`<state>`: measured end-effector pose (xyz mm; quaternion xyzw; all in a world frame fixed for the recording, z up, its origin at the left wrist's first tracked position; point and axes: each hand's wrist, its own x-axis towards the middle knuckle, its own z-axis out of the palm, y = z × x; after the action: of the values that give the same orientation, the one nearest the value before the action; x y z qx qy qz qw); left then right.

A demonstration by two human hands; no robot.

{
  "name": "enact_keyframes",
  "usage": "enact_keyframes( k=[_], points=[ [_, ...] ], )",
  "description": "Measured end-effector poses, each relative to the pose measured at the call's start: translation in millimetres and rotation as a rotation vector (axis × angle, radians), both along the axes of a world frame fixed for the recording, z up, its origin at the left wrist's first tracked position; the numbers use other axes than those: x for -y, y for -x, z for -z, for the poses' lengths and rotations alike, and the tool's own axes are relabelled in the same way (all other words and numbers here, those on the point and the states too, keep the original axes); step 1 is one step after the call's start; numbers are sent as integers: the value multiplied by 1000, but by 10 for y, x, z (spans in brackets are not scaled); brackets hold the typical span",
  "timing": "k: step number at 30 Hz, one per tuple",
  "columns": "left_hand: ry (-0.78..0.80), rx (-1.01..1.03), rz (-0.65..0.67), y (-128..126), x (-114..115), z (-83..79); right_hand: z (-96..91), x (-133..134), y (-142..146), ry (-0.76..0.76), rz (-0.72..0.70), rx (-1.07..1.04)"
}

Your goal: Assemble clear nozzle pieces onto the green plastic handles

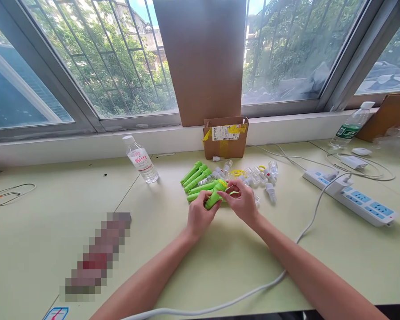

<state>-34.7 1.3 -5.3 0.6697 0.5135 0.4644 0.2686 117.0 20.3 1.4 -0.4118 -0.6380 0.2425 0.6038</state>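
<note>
My left hand (202,215) is wrapped round a green plastic handle (214,198), which leans with its yellow-ringed end (222,183) up and to the right. Close against that end, the fingers of my right hand (242,202) are pinched together; what lies between them is too small to make out. Several similar green handles (196,174) lie just beyond my left hand. Behind and beside my right hand are clear plastic bottle pieces (255,175), yellow rings (237,172) and a white nozzle-like piece (270,193).
A small cardboard box (226,149) stands by the window wall. Water bottles stand at left (142,162) and far right (350,126). A power strip (351,198) lies on the right, its white cable (308,227) crossing under my right forearm. A blurred-out object (98,255) lies left.
</note>
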Motion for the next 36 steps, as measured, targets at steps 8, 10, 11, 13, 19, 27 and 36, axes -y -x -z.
enact_keyframes(
  k=[8,10,11,13,19,27,36],
  points=[
    [18,130,89,-13,17,-14,9,-20,-12,-11,4,-12],
    [103,205,112,-20,23,-38,16,-31,-22,3,-5,-9],
    [146,239,125,-20,24,-50,19,-36,-27,10,-10,-7],
    [213,290,151,-18,23,-67,25,-45,-34,26,-22,-5],
    [313,363,219,7,-3,-89,51,-63,-48,106,-99,-37],
    [452,461,318,61,-37,-117,51,-78,-70,130,-164,-54],
    [520,509,358,126,-81,-111,44,-68,-69,109,-199,-42]
  ],
)
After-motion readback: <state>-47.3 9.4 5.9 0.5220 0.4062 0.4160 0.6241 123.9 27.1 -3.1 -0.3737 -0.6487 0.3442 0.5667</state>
